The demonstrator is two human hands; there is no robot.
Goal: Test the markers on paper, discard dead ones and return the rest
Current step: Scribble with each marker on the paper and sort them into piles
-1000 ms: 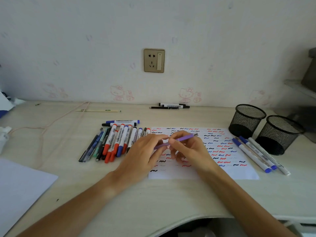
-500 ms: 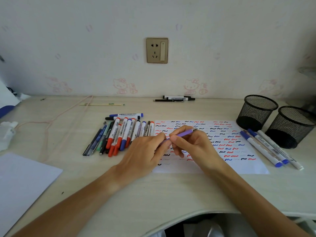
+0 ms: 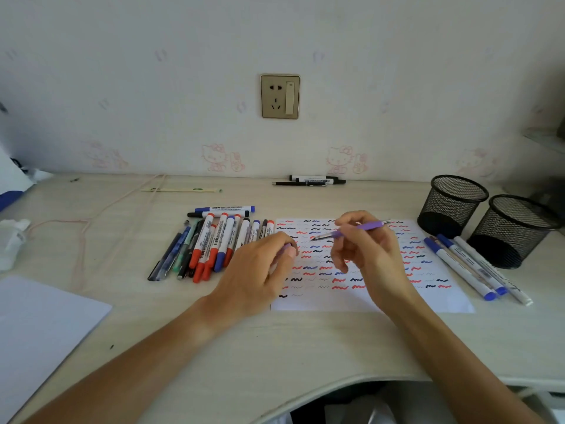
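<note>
Head view
Right hand: the right hand [image 3: 371, 255] is raised over the test sheet, thumb and fingers curled round a purple pen [image 3: 351, 230], which lies almost level with its bare tip pointing left, just above the paper.
Left hand: the left hand [image 3: 260, 270] rests at the sheet's left edge, fingers curled round a small purple cap [image 3: 286, 250], only partly visible between the fingertips.
Test sheet: a white sheet of paper [image 3: 367, 298] lies flat in the middle of the desk [image 3: 275, 347], covered in rows of short red, blue and black squiggles.
Untested group: a pile of markers [image 3: 214, 243] with red, blue and black caps lies just left of the sheet, side by side, two more lying crosswise at its far end.
Sorted group: three white markers [image 3: 470, 267] with blue ends lie to the right of the sheet, touching one another.
Holders: two black mesh cups [image 3: 452, 203] stand upright at the far right, next to each other, just beyond the three markers.
Far edge: two black pens [image 3: 308, 180] lie by the wall, under a wall socket [image 3: 280, 96].
Near left: a blank sheet [image 3: 39, 325] lies at the desk's corner.
</note>
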